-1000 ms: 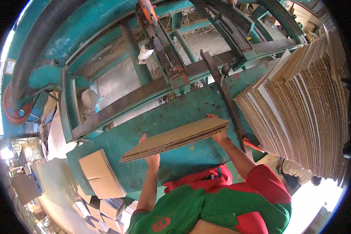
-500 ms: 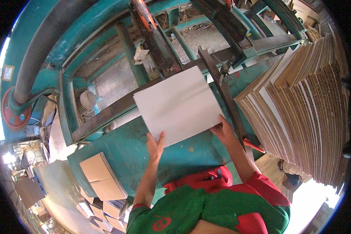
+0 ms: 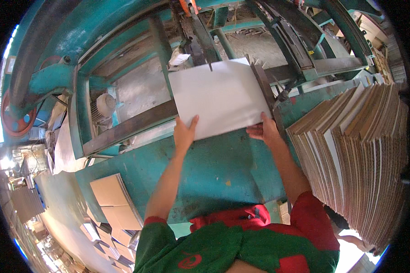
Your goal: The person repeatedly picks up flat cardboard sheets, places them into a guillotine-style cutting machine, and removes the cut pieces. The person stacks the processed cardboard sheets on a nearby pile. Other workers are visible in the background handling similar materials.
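Note:
A white cardboard sheet (image 3: 221, 98) is held out in front of me, over the far edge of the green machine table (image 3: 214, 168). My left hand (image 3: 185, 133) grips its near left corner, thumb lying on top and fingers beneath. At the near right corner my right hand (image 3: 265, 129) pinches the edge, with its fingers partly under the sheet. The sheet's right edge lies along a dark metal bar (image 3: 265, 88). Its far edge reaches in under a dark metal arm (image 3: 196, 36) of the machine.
At right rises a tall stack of cardboard sheets (image 3: 351, 150). Folded brown cardboard (image 3: 111, 202) lies on the table's left end. Beyond the table is the green machine frame with a dark crossbeam (image 3: 132, 125), a motor (image 3: 103, 107) and a red wheel (image 3: 18, 113).
Both hands have pushed the white sheet away from me, farther into the machine. The sheet's right edge has come up against the dark bar. My arms are stretched farther forward.

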### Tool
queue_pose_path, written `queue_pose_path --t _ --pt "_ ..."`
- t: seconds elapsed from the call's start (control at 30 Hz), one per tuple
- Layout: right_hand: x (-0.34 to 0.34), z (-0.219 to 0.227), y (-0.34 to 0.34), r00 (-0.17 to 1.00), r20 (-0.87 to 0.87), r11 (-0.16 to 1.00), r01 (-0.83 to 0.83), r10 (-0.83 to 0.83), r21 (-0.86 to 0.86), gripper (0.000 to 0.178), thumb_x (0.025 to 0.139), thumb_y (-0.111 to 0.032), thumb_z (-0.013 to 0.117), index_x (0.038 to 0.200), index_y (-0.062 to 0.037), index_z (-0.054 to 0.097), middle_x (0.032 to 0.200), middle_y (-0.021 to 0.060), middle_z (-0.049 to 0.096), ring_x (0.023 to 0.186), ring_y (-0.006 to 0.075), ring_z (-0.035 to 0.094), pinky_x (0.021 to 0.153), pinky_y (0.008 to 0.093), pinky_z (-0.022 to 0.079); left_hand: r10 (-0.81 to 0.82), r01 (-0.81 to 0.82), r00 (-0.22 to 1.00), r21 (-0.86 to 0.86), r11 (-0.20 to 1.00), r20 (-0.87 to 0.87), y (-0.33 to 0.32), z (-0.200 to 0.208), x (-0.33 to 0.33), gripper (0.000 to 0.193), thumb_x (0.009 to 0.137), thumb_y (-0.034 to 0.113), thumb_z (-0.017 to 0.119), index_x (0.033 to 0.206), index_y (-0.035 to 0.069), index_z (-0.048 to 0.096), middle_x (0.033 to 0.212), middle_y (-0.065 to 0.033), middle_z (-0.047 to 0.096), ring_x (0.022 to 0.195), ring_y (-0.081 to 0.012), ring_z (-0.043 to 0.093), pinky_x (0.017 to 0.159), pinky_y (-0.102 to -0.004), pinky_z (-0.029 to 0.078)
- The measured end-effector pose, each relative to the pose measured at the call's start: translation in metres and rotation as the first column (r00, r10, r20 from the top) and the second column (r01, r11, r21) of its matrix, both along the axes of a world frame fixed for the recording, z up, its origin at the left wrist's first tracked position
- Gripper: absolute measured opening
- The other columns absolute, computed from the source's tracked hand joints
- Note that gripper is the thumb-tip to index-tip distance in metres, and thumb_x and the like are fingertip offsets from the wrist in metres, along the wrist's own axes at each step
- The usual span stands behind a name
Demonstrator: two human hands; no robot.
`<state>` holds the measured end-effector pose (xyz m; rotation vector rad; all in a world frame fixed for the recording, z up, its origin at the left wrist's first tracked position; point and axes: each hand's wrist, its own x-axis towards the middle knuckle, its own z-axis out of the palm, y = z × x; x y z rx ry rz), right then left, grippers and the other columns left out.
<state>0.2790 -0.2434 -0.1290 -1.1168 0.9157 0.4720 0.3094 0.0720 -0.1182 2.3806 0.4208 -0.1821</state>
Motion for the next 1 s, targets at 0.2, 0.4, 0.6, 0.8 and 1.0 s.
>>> queue_pose_path --t 0.2,0.4,0.6,0.8,1.0 --pt "0.080 -0.011 0.015 0.999 -0.011 0.996 -0.032 0.031 -0.086 0.056 0.101 -0.046 0.038 0.114 0.0068 0.052 0.089 0.0216 0.069 0.075 0.0296 0.071 0.061 0.0430 0.062 0.008 -0.010 0.998 -0.040 0.999 -0.060 0.010 -0.008 0.072 0.087 0.079 0.067 0.063 0.116 -0.010 0.043 0.103 -0.0343 0.063 0.098 -0.0474 0.063 0.086 -0.0498 0.051" --pt "0.068 -0.020 0.019 0.983 0.167 0.969 -0.037 0.080 -0.246 0.059 0.100 -0.048 0.038 0.100 0.0075 0.058 0.081 0.0207 0.069 0.064 0.0240 0.069 0.049 0.0344 0.058 0.074 -0.073 0.997 -0.072 0.995 0.021 0.003 -0.012 0.062 0.081 0.081 0.061 0.064 0.115 -0.010 0.044 0.107 -0.0346 0.062 0.101 -0.0467 0.062 0.088 -0.0496 0.050" --pt "0.054 -0.003 0.028 0.977 0.213 0.971 0.070 -0.020 -0.227 0.057 0.100 -0.048 0.041 0.096 0.0066 0.057 0.067 0.0180 0.066 0.049 0.0219 0.064 0.040 0.0329 0.052 0.099 -0.096 0.995 -0.145 0.985 0.016 0.007 0.017 0.055 0.078 0.081 0.058 0.066 0.113 -0.010 0.047 0.106 -0.0349 0.062 0.102 -0.0468 0.062 0.089 -0.0497 0.049" --pt "-0.050 0.001 0.013 0.936 0.352 0.964 0.106 -0.013 -0.245 0.049 0.100 -0.045 0.042 0.102 0.0011 0.059 0.077 0.0144 0.068 0.059 0.0240 0.067 0.048 0.0342 0.055 0.091 -0.015 0.977 -0.360 0.933 0.195 0.007 0.016 -0.046 0.074 0.082 0.054 0.069 0.116 -0.009 0.049 0.111 -0.0303 0.063 0.105 -0.0423 0.062 0.090 -0.0449 0.048" --pt "-0.254 -0.005 0.030 0.976 0.140 0.966 0.190 -0.166 -0.177 0.042 0.097 -0.041 0.052 0.103 -0.0003 0.062 0.082 0.0121 0.068 0.062 0.0250 0.068 0.056 0.0382 0.057 0.177 -0.308 0.951 -0.720 0.622 -0.253 0.031 0.016 -0.232 0.055 0.082 0.025 0.077 0.120 -0.005 0.051 0.109 -0.0136 0.064 0.096 -0.0218 0.063 0.082 -0.0355 0.052"
